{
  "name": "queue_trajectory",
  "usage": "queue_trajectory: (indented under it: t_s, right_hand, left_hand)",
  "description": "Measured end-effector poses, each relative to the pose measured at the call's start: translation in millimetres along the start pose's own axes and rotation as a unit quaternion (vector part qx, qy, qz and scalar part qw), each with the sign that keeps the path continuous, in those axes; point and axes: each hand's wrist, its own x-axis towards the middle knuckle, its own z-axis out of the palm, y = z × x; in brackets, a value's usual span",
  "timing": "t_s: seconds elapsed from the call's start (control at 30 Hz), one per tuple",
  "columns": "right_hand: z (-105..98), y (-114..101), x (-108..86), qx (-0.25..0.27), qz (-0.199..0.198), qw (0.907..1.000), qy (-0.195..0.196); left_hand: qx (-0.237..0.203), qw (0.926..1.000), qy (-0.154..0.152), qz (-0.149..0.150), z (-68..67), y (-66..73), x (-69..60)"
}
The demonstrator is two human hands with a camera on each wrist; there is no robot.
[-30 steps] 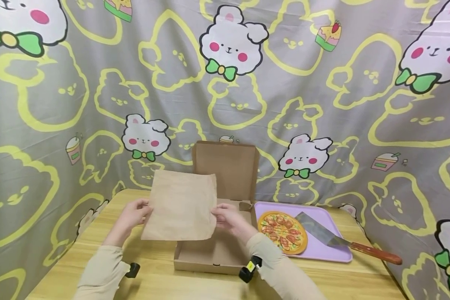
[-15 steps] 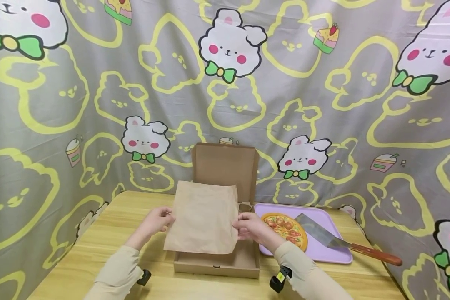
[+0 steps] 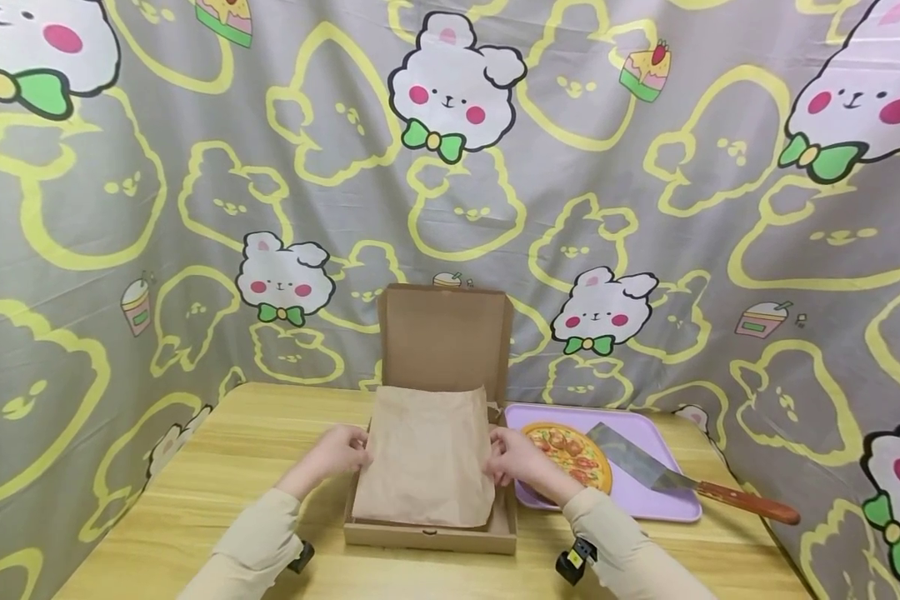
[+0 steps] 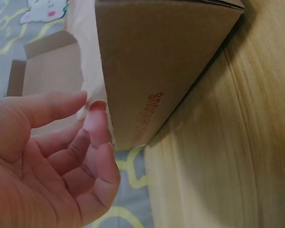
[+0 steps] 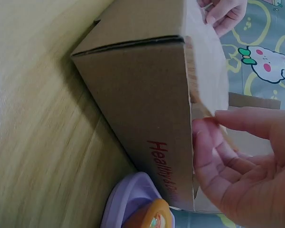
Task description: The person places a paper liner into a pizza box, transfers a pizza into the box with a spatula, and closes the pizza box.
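Brown kraft paper point(image 3: 426, 462) is held over the open pizza box point(image 3: 431, 540), nearer the box's left edge; left hand point(image 3: 343, 450) and right hand point(image 3: 513, 458) each pinch one side, fingers curled. Probably best: nudge right, lower level, smooth corners flat inside.

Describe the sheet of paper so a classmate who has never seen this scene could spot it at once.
On the wooden table, find the open cardboard box, its lid raised at the back. In front, the left hand and right hand pinch a sheet of paper at opposite edges. Unlike the stiff, walled box, it is thin, paler and lightly creased.
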Motion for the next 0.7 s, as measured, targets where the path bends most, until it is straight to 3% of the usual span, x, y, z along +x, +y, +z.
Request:
queue_trajectory:
  t_s: [0.1,0.23,0.4,0.7]
  right_hand:
    - [0.1,1.3,2.2,-0.064,-0.006,0.9979,0.004]
    - [1.9,1.0,5.0,-0.105,0.010,0.9944,0.007]
    - [5.5,-4.1,5.9,-0.143,0.004,0.9897,0.005]
    - [10.6,-13.9,1.6,-0.249,-0.044,0.9664,0.045]
  left_hand:
    - [0.019,0.9995,-0.005,-0.024,4.1,2.8,1.9]
    - [0.033,0.9987,-0.003,-0.038,7.0,5.4,3.4]
    - [0.060,0.9974,0.004,-0.040,8.2,6.7,5.4]
    - [0.093,0.9953,-0.001,-0.028,6.5,10.9,2.9]
